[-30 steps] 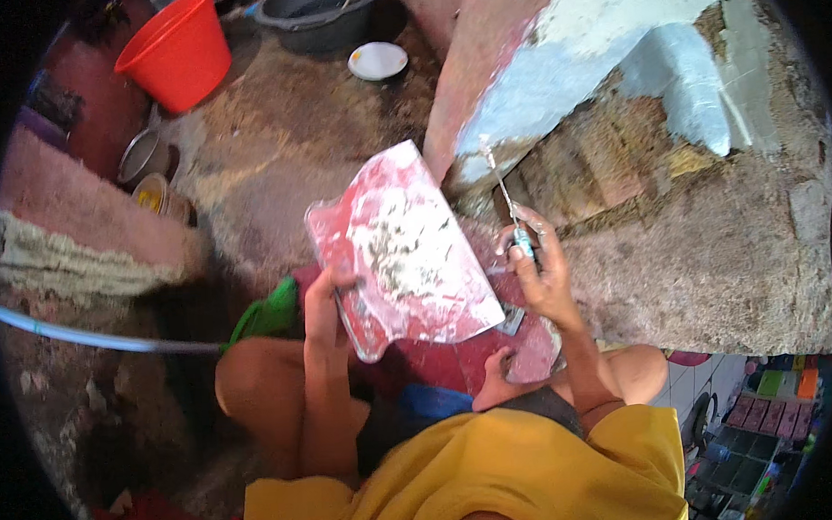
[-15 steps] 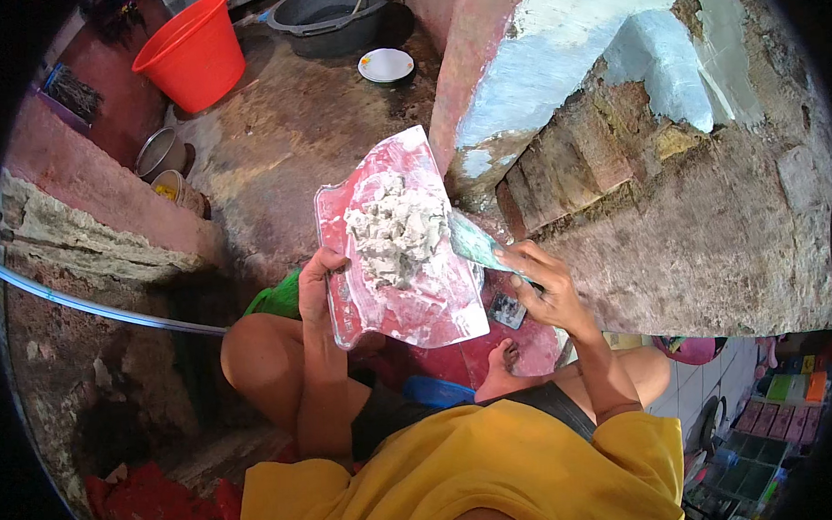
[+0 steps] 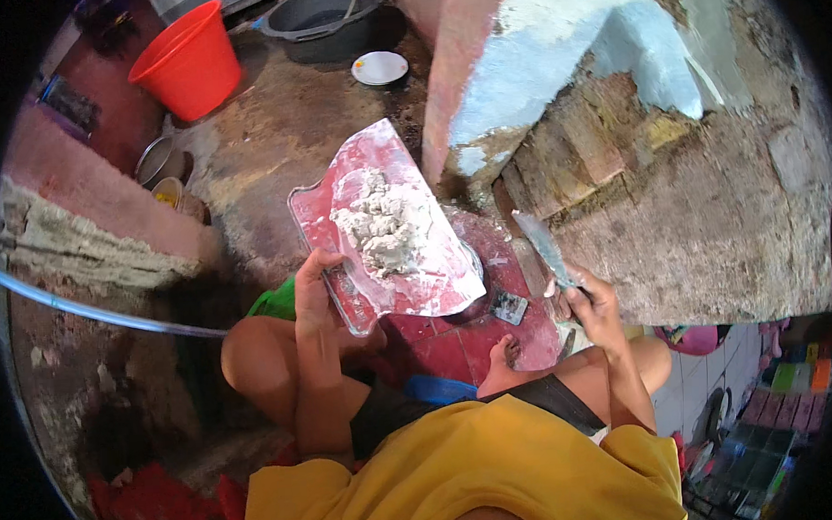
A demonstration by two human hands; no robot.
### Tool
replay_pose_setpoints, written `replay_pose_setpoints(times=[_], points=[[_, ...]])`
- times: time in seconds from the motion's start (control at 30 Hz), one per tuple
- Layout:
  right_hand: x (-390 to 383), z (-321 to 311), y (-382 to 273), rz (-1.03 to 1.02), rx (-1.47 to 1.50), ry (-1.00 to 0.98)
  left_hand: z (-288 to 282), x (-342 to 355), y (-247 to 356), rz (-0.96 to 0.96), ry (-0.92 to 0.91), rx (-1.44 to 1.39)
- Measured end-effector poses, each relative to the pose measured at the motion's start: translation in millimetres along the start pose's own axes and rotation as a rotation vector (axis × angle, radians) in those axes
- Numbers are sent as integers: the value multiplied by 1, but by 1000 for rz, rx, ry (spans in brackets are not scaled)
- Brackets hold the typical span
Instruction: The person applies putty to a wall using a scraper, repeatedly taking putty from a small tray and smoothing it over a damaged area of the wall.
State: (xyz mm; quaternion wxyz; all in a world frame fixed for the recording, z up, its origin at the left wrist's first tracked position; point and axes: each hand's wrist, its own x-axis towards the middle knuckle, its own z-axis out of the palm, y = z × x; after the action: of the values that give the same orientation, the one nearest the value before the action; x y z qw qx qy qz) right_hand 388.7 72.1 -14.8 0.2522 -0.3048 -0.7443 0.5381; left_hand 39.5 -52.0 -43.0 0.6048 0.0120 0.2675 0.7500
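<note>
My left hand grips the near left edge of a red plastic board, thumb on top. A lumpy heap of wet, off-white plaster lies on the board, with a thin smear around it. In my right hand is a putty knife, its plaster-smeared blade pointing up and left. The blade is held apart from the board, in front of the damaged wall. My right fingers are wrapped around its handle.
Bare, broken masonry shows under light blue paint at the right. An orange-red bucket, a dark basin and a white plate stand on the far floor. A blue hose crosses at left. A small dark square object lies on red tiles.
The putty knife has left the board's right edge and moved right, its blade now tipped more upward. The board has shifted slightly left and tilted, with the plaster still on it.
</note>
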Motion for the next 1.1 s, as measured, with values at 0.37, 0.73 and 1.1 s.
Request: replay_pose_setpoints(times=[0.37,0.73,1.1], points=[[46,35,-3,145,910,-286,-12,8,-8,-208,-241,-182],[49,25,47,191,396,-452,-10,-6,3,-81,-197,-160],[-2,4,-41,435,231,-195,4,-5,-7,-181,59,107]])
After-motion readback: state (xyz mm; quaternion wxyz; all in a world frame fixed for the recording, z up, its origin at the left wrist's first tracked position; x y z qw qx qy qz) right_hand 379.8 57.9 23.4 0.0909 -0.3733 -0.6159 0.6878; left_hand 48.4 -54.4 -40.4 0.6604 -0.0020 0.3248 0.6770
